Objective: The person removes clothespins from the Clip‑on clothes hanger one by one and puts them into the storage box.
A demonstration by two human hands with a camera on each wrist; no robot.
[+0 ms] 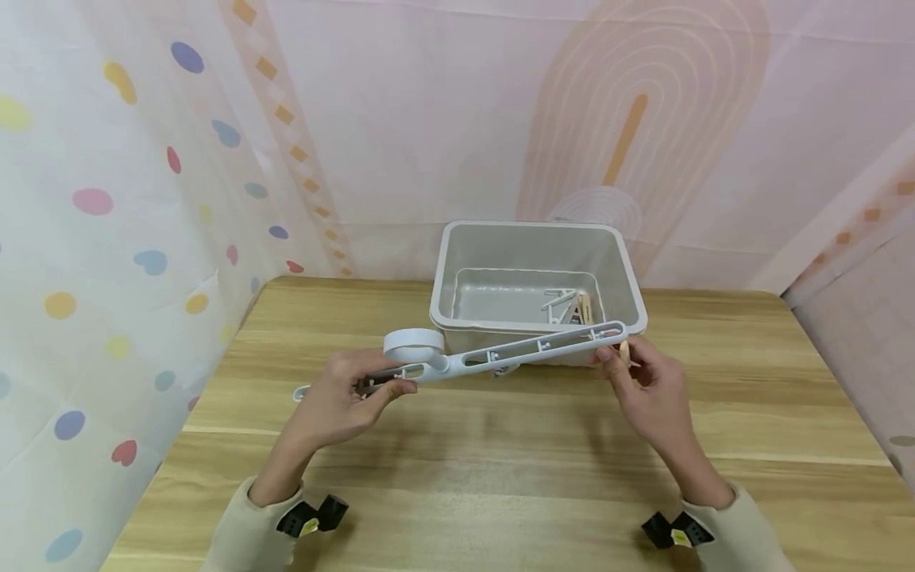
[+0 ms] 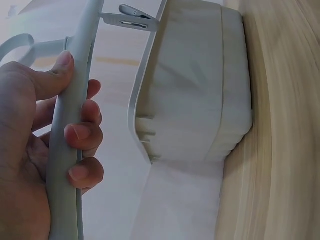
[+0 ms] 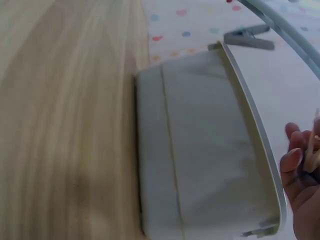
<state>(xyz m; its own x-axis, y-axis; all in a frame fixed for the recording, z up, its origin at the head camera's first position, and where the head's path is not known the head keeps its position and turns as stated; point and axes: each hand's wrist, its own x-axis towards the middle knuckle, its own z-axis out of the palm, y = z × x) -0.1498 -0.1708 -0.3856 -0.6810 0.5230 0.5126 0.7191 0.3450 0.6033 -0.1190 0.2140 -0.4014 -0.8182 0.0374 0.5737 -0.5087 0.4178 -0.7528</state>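
A long white plastic hanger bar [image 1: 456, 365] with slots and a round loop [image 1: 413, 338] is held up over the table. My left hand [image 1: 343, 401] grips it left of the loop, thumb and fingers wrapped round it in the left wrist view. From the bar's middle hangs a grey clothes peg [image 2: 131, 20], also visible as an angled grey peg [image 3: 250, 38] in the right wrist view. At the bar's right end my right hand [image 1: 654, 389] pinches a beige clothes peg [image 1: 624, 353]. Whether that peg is fixed to the bar is hard to tell.
Behind the bar stands a light grey plastic bin [image 1: 457, 318]. White pegs [image 1: 561, 302] and a beige peg [image 1: 585, 308] lie in its right corner. The wooden table [image 1: 500, 477] meets a patterned cloth [image 1: 400, 159] at the back.
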